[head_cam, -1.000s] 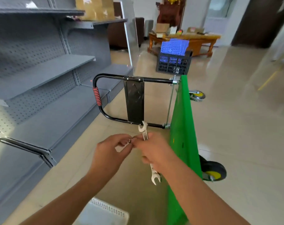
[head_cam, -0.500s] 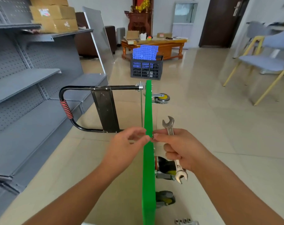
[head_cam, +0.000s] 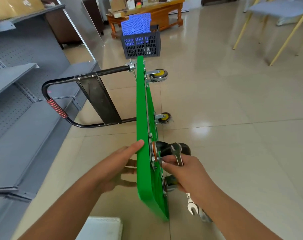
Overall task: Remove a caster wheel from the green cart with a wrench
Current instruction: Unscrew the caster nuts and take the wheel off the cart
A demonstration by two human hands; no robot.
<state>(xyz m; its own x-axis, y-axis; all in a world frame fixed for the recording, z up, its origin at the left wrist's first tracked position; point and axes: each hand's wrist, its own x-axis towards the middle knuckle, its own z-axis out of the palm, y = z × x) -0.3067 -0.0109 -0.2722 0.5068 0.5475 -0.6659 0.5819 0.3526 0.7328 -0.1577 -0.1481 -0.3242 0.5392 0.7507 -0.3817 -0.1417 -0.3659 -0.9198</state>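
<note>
With the green cart (head_cam: 143,135) steadied by the flat, straight-fingered left hand (head_cam: 116,163), the wrench (head_cam: 177,154), clamped in the right hand (head_cam: 187,174), should be seated squarely on a caster wheel (head_cam: 173,149) nut.

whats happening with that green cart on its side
A person is working on the green cart, which stands on its edge on the floor. The left hand steadies the deck from its top side. The right hand holds a wrench and reaches with its fingertips to the mount of the nearest black caster wheel. That wheel looks still attached.
</note>
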